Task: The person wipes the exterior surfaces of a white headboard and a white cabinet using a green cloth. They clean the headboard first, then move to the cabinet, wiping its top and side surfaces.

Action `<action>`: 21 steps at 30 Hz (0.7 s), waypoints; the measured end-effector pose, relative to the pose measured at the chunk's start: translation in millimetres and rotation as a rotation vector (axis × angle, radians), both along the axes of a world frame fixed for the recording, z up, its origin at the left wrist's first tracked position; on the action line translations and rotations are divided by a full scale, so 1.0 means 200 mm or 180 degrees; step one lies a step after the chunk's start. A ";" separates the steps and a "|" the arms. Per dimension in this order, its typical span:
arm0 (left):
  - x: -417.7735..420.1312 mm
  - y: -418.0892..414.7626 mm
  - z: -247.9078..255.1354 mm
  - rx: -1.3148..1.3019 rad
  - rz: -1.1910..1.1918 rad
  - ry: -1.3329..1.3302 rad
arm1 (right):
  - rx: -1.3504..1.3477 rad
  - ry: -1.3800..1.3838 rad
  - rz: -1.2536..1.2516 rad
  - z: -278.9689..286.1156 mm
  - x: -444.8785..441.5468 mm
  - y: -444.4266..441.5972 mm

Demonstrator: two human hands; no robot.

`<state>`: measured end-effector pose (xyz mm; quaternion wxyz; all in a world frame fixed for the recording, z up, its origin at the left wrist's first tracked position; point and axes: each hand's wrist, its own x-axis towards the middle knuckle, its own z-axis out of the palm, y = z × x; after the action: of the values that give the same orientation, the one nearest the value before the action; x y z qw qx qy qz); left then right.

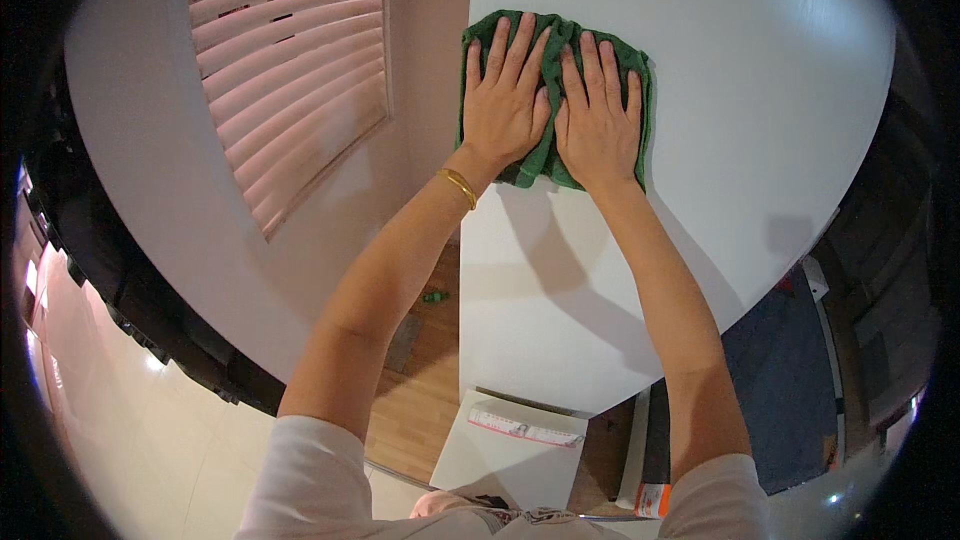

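Note:
A folded green cloth, towel-like in texture, lies spread against a smooth white panel near the panel's left edge. My left hand rests flat on the left half of the cloth, fingers apart, with a gold bangle around the wrist. Flat on the right half is my right hand, its fingers also spread. The two thumbs are close together beside a raised fold in the cloth. Neither hand is closed around the fabric. Both arms reach forward, and their shadows fall on the panel.
A louvred panel with pinkish slats is set in a white surface at left. Below are a white box-like object bearing a printed strip, wood-look flooring, a small green item and a dark blue-grey surface.

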<state>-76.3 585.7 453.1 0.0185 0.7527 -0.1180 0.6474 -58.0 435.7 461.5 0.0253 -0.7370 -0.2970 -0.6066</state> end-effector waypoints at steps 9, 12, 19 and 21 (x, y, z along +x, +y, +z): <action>0.02 0.00 -0.01 -0.0089 -0.0044 -0.0003 | 0.0198 -0.0076 0.0187 -0.02 0.00 0.03; 0.02 0.00 0.00 -0.0116 -0.0039 -0.0011 | 0.0256 -0.0108 0.0040 -0.03 0.02 0.04; 0.02 -0.02 -0.12 -0.0295 0.0168 0.0198 | 0.0266 0.0192 -0.0007 -0.11 0.00 0.07; 0.03 -0.01 -0.19 -0.0329 0.0155 0.0195 | 0.0157 0.0281 -0.0069 -0.15 -0.02 0.06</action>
<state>-70.3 583.4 415.3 0.0452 0.7728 -0.0654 0.6296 -61.8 447.4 430.8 0.0500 -0.7653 -0.2725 -0.5809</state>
